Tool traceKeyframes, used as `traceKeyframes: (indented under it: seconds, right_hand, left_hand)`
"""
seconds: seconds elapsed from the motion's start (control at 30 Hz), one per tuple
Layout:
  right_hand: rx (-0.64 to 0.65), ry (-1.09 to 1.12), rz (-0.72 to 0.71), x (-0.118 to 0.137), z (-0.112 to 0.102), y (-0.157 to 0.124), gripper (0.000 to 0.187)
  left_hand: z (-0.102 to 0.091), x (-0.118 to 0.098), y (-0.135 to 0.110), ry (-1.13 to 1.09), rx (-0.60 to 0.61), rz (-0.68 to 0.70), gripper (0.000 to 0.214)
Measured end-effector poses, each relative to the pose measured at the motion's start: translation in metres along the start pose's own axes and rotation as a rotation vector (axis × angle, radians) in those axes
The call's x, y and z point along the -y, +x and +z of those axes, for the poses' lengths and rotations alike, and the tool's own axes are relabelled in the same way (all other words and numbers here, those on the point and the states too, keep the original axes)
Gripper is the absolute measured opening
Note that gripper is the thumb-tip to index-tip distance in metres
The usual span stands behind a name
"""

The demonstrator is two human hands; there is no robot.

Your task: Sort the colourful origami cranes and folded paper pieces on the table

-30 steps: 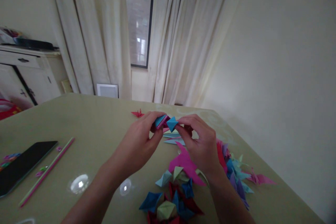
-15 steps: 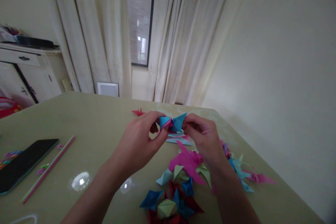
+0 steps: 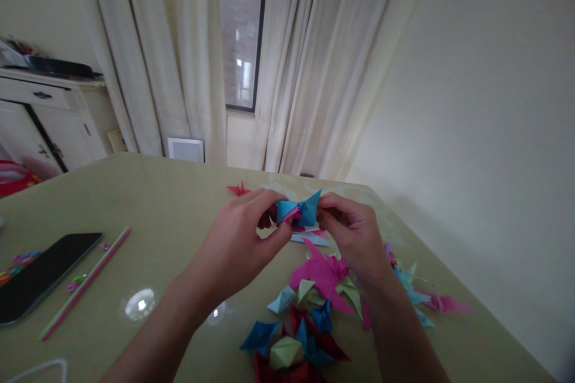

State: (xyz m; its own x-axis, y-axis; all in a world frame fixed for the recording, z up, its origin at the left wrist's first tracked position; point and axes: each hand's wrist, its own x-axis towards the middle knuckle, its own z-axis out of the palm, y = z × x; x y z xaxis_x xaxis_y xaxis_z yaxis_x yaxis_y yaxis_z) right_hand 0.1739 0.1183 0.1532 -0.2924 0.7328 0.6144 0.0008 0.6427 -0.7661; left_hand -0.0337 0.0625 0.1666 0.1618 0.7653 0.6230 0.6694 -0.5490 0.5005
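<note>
My left hand and my right hand meet above the table, both pinched on a small blue and pink folded paper piece. Its blue point sticks up between my fingertips. Under my hands lie flat blue and pink paper pieces. Closer to me sits a large pink folded shape and a heap of folded paper units in blue, red and green.
The olive table carries a dark phone and a pink and green stick at the left. A red paper crane lies beyond my hands. More folded pieces lie at the right. Curtains and a white cabinet stand behind.
The blue piece has been turned so its point now stands up between my hands. My right hand has shifted a little to the right and the view has dropped slightly.
</note>
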Motion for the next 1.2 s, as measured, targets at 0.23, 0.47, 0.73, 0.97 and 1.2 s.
traceKeyframes:
  seconds: [0.23, 0.47, 0.73, 0.97, 1.2]
  right_hand:
    - [0.063, 0.009, -0.005, 0.000, -0.002, 0.000, 0.016]
    - [0.053, 0.025, -0.029, 0.002, -0.003, 0.000, 0.018]
    - [0.023, -0.107, -0.077, 0.005, -0.005, -0.003, 0.010]
    - [-0.044, -0.238, -0.133, 0.009, 0.001, -0.009, 0.010]
    - [-0.108, -0.329, -0.185, 0.012, 0.003, -0.012, 0.013]
  left_hand:
    - [0.001, -0.001, 0.002, -0.027, -0.003, -0.018, 0.009]
    - [0.000, -0.003, 0.000, -0.032, -0.020, -0.036, 0.008]
    - [0.005, -0.004, 0.000, 0.044, -0.089, -0.048, 0.009]
    - [0.009, -0.004, 0.000, 0.104, -0.162, -0.014, 0.005]
    - [0.007, -0.004, 0.000, 0.026, -0.102, 0.017, 0.001]
